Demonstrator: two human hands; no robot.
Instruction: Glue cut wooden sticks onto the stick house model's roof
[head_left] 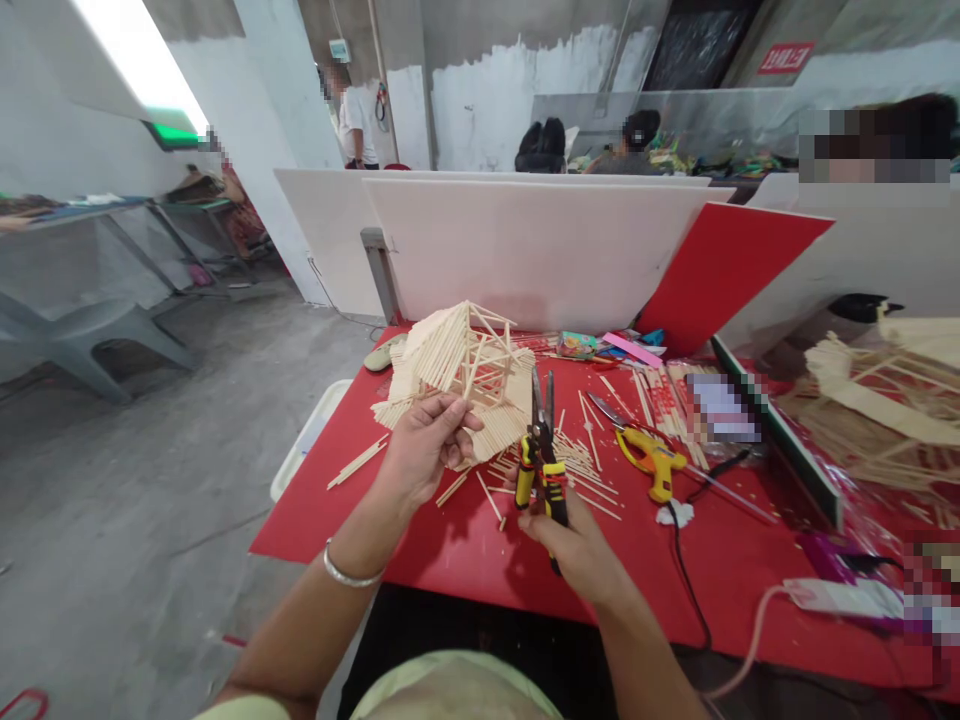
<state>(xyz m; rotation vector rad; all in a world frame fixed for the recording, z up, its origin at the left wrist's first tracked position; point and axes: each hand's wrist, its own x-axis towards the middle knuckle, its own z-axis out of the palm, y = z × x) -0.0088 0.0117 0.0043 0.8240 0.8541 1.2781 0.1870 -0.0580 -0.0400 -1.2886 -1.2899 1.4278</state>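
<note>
A house-like model [450, 365] of thin wooden sticks stands on the red tabletop, with a slatted roof and an open stick frame on its right. My left hand [427, 445] is in front of it, thumb and forefinger pinched together; whatever is between them is too small to make out. In my right hand [566, 535] are snips [544, 450] with yellow and black handles. Their long dark blades point up and stand slightly apart. Loose sticks [589, 465] lie scattered behind and beside the snips, and a few more sticks [358, 460] lie at the left.
Right of the snips lie a yellow glue gun [656, 460] with a cord and red-handled scissors [607, 410]. Bagged sticks [667, 405] lie farther back. White panels [525, 250] and a red board [735, 270] border the table's rear. A power strip [844, 598] sits at right.
</note>
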